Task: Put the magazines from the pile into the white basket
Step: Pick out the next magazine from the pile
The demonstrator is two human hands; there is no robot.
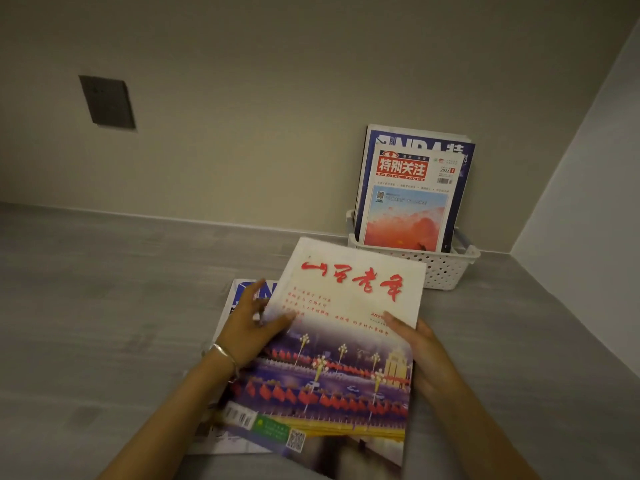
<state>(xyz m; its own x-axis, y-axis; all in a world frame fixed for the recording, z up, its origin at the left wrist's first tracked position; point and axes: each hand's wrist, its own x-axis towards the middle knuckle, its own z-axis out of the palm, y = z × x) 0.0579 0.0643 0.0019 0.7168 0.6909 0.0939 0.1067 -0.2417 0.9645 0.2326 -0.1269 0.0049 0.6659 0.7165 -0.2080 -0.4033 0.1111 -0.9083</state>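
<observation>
Two hands on one magazine right now. The top magazine point(341, 344), the one with red brush lettering on the cover, is held tilted over the pile point(247, 289), with its far edge close to the white basket point(445, 268). My left hand point(247, 329) grips the left edge with the thumb on the cover. My right hand point(427, 356) grips the right edge, thumb on top, fingers tucked underneath out of sight. The basket sits in the back corner of the grey desk point(104, 299), with two standing magazines point(405, 206) in it, leaning on the wall point(242, 133). Silver bangle point(224, 353) on my left wrist.
</observation>
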